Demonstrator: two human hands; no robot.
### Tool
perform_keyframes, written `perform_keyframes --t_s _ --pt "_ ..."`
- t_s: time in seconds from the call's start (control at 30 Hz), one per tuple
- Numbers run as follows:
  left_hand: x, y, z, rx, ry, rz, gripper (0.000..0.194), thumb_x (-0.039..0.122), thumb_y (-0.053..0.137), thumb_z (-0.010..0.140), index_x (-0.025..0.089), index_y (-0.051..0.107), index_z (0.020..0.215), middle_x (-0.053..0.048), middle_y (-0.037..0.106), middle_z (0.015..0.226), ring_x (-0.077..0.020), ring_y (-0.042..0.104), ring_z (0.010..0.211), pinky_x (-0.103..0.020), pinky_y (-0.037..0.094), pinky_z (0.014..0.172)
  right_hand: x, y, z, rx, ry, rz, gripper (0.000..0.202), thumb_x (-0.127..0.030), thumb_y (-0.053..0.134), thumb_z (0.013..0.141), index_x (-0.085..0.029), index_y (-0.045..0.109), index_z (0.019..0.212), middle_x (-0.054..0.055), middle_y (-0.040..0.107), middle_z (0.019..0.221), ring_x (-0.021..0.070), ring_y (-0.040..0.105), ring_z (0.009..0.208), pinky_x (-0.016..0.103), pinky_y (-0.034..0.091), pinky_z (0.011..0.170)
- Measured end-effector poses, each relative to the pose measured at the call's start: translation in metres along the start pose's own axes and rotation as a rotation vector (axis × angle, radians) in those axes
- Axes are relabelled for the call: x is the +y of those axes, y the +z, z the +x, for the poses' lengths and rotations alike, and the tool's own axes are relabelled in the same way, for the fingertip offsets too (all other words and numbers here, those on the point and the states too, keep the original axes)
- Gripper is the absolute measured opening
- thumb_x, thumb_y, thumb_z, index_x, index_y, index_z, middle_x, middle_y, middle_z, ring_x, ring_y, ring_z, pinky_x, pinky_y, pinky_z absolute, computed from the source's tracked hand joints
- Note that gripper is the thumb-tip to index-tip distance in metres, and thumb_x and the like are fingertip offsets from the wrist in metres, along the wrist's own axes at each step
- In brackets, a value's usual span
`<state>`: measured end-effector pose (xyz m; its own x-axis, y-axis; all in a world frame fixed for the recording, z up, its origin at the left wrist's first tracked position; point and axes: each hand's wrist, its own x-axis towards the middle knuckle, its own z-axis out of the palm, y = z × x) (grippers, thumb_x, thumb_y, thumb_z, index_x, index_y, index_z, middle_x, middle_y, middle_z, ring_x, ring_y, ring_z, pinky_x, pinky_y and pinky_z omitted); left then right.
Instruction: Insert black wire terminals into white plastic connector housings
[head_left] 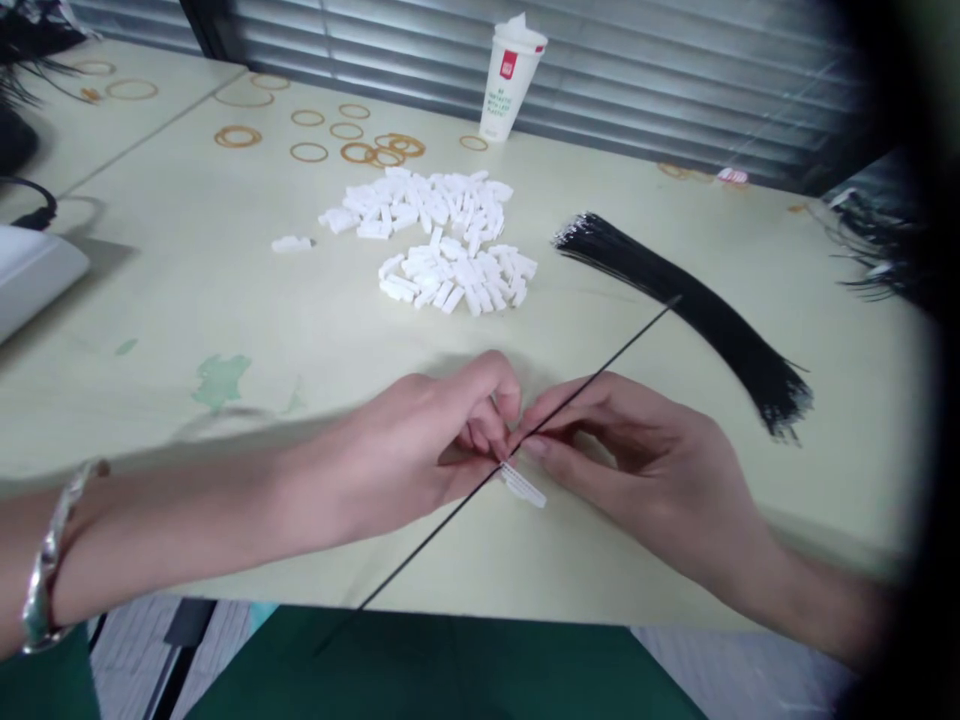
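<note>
Near the table's front edge, my left hand (pixel 420 440) has its fingers pinched on a small white plastic piece (pixel 523 485), whose ridged end sticks out below the fingertips. My right hand (pixel 645 460) pinches a thin black wire (pixel 435 533) between thumb and forefinger, right beside the left fingertips. The wire runs diagonally across both hands, from the lower left up towards a bundle of black wires (pixel 697 310). Whether the wire passes through the white piece is hidden by the fingers. Two heaps of white pieces (pixel 457 275) lie beyond the hands.
A paper cup (pixel 512 85) stands at the back by the blinds. Several rubber bands (pixel 238 136) lie at the back left, and one white piece (pixel 292 244) sits apart. A white device (pixel 34 275) is at the left edge, more black wires (pixel 877 250) at the right.
</note>
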<state>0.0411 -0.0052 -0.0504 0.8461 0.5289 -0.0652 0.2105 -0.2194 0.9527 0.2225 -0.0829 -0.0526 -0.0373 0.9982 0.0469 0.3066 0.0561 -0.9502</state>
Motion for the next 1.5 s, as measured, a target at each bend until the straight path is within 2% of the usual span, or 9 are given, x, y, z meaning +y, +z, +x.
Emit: perform_keyframes --t_s 0.13,0.3,0.5,0.73,0.83,1.1,1.27,1.4,1.5 --pt "-0.0013 -0.0023 -0.0001 -0.040 0.029 0.013 0.022 0.004 0.048 0.078 0.021 0.042 0.090 0.003 0.059 0.083 -0.0084 0.061 0.077 -0.020 0.053 0.072 -0.0007 0.0014 -0.0022 -0.010 -0.037 -0.052 0.020 -0.012 0.067 0.074 -0.026 0.061 0.087 -0.003 0.066 0.088 0.0111 0.062 0.081 0.019 0.052 0.066" --pt "-0.0004 -0.0029 -0.0005 -0.024 0.057 0.066 0.025 0.003 0.051 0.077 0.021 0.042 0.091 0.003 0.061 0.082 -0.0083 0.062 0.076 -0.019 0.053 0.071 -0.0012 0.0031 -0.0041 0.015 -0.092 -0.164 0.020 -0.014 0.067 0.073 -0.027 0.060 0.087 -0.004 0.065 0.086 0.0102 0.061 0.078 0.020 0.050 0.064" --pt "0.0008 -0.0033 -0.0004 -0.034 0.047 0.085 0.025 0.004 0.051 0.078 0.021 0.041 0.092 0.004 0.061 0.082 -0.0078 0.061 0.075 -0.018 0.052 0.069 -0.0010 0.0018 -0.0056 -0.011 -0.121 -0.260 0.018 -0.018 0.065 0.076 -0.027 0.060 0.090 -0.003 0.064 0.088 0.0098 0.060 0.076 0.021 0.051 0.064" --pt "0.0019 -0.0047 0.0002 -0.037 0.052 0.104 0.026 0.002 0.050 0.077 0.021 0.042 0.093 0.004 0.059 0.081 -0.0075 0.060 0.074 -0.017 0.052 0.068 -0.0044 0.0011 -0.0052 -0.033 -0.330 -0.496 0.017 -0.015 0.058 0.081 -0.024 0.058 0.095 -0.002 0.065 0.083 0.0097 0.060 0.068 0.022 0.051 0.058" --pt "0.0022 -0.0053 0.0005 -0.043 0.056 0.115 0.025 0.003 0.051 0.077 0.021 0.042 0.092 0.004 0.059 0.081 -0.0077 0.059 0.072 -0.017 0.052 0.066 -0.0044 0.0018 -0.0041 -0.041 -0.406 -0.521 0.019 -0.013 0.056 0.081 -0.023 0.055 0.098 -0.002 0.065 0.087 0.0092 0.060 0.073 0.020 0.052 0.061" --pt "0.0049 -0.0030 -0.0003 -0.026 0.056 0.167 0.023 0.005 0.052 0.078 0.021 0.041 0.089 0.005 0.053 0.078 -0.0057 0.055 0.071 -0.012 0.047 0.059 -0.0054 0.0025 -0.0053 -0.053 -0.398 -0.567 0.017 -0.010 0.054 0.081 -0.022 0.050 0.092 -0.003 0.063 0.083 0.0082 0.059 0.067 0.018 0.048 0.051" --pt "0.0060 -0.0016 -0.0013 -0.019 0.058 0.245 0.023 0.006 0.052 0.080 0.021 0.039 0.090 0.006 0.049 0.077 -0.0042 0.051 0.065 -0.011 0.042 0.054 -0.0065 0.0035 -0.0033 -0.075 -0.378 -0.570 0.015 -0.011 0.055 0.082 -0.022 0.047 0.087 -0.003 0.062 0.084 0.0071 0.060 0.068 0.017 0.048 0.052" --pt "0.0055 -0.0018 -0.0009 -0.026 0.064 0.273 0.024 0.005 0.052 0.079 0.021 0.038 0.089 0.006 0.048 0.077 -0.0050 0.050 0.065 -0.013 0.041 0.054 -0.0046 0.0033 -0.0026 -0.074 -0.392 -0.583 0.016 -0.010 0.056 0.082 -0.022 0.048 0.089 -0.003 0.063 0.084 0.0072 0.061 0.069 0.017 0.047 0.054" --pt "0.0064 -0.0024 -0.0005 -0.046 0.062 0.277 0.023 0.005 0.051 0.079 0.021 0.037 0.088 0.005 0.048 0.078 -0.0061 0.050 0.066 -0.014 0.041 0.054 -0.0038 0.0039 -0.0023 -0.081 -0.347 -0.520 0.013 -0.013 0.055 0.082 -0.023 0.050 0.090 -0.003 0.064 0.086 0.0083 0.062 0.073 0.018 0.050 0.058"
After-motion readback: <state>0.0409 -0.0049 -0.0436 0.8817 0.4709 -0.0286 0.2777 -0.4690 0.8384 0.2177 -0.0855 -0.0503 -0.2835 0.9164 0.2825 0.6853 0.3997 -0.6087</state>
